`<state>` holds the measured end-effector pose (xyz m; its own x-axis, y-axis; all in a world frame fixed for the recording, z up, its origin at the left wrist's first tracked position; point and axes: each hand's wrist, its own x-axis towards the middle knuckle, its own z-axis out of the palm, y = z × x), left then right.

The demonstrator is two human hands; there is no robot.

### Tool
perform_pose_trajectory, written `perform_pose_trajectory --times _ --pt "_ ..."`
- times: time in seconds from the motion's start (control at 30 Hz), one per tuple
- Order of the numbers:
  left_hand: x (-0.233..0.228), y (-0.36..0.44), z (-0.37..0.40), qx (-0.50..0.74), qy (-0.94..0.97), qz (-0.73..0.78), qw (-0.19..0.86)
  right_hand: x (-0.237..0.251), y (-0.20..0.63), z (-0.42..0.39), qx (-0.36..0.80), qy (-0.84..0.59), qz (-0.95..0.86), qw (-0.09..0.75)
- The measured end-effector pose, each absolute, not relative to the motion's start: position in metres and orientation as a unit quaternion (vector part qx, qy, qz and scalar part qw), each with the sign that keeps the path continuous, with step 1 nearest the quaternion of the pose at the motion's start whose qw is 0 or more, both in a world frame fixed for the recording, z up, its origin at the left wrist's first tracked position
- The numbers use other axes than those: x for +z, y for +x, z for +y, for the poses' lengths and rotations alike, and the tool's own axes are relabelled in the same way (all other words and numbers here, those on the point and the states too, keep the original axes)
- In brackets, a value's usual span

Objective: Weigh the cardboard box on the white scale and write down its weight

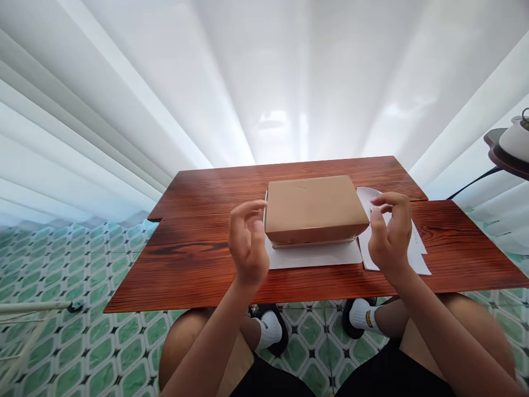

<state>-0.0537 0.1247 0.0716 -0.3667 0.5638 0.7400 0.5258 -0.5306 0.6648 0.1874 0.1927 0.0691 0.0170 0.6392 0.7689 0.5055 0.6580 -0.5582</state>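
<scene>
Unmarked brown box (316, 209) between open hands (248, 245) (390, 234), no legible writing

You get a bright, daylit picture: light pours through the white curtain (264, 77) across the top of the frame, with a blown-out glare patch at its centre. The desk (198, 275) shines softly along its far edge, and the box (314, 208) throws only a faint shadow at its near side. Your wide lens bends the curtain folds and floor tiles (82, 331) outward at the edges. The lower right arm is blurred.
</scene>
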Motion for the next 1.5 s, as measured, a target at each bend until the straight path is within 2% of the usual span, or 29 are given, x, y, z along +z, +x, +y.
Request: perform_pose_trajectory --times 0.27,0.4,0.73,1.5 --pt "0.056 -0.074 0.137 0.675 0.413 0.566 0.231 0.044 0.198 0.207 0.369 -0.482 -0.631 0.482" --pt "0.052 -0.070 0.139 0.644 0.399 0.569 0.319 0.037 0.197 0.212 0.434 -0.495 -0.603 0.450" --pt "0.046 -0.062 0.142 0.609 0.380 0.583 0.381 0.043 0.195 0.209 0.448 -0.540 -0.582 0.413" --pt "0.043 -0.056 0.142 0.640 0.379 0.534 0.402 0.042 0.195 0.207 0.373 -0.511 -0.661 0.404"
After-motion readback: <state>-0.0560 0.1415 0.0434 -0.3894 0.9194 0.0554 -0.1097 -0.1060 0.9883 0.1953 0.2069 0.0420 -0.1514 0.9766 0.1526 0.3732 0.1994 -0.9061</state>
